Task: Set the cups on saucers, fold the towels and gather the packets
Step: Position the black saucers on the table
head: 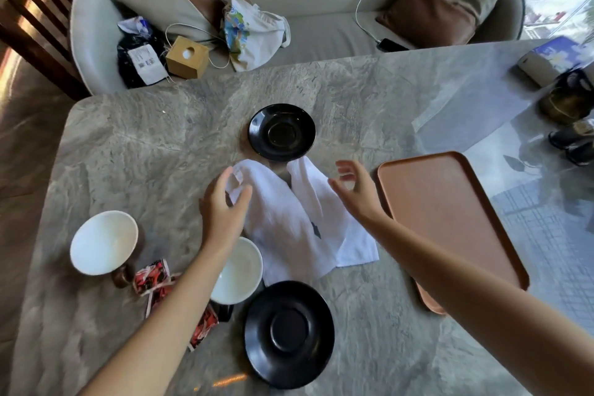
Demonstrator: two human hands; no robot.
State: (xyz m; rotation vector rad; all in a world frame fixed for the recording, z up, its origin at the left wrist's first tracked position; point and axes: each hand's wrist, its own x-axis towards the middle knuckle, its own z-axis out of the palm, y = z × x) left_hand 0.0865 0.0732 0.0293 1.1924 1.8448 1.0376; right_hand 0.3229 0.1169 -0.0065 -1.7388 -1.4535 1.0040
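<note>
**Hands at the towels, cups off their saucers**

The white towels (283, 219) lie rumpled in the middle of the table (128, 154), two lobes pointing away from the person and a flat corner spread toward the near right. The left hand (225, 202) is at the far-left corner. Its fingers (225, 178) curve over the cloth with the thumb opposite, and the corner shows between them. Whether they pinch it or only touch it cannot be told. The right hand (353, 190) hovers just beside the towels' right edge with its fingers spread, lightly curled and holding nothing. It is apart from the cloth.

The far saucer (282, 132) touches the towels' far tips. The near cup (238, 270) stands on the table at the towels' near-left edge, partly under the left forearm. The near saucer (289, 333) is just beside it. The left cup (104, 243) sits well apart to the left, also on the table. Red-and-black packets (151, 280) lie between the two cups, running under the forearm. An orange tray (450, 219) lies to the right, near the right hand.
</note>
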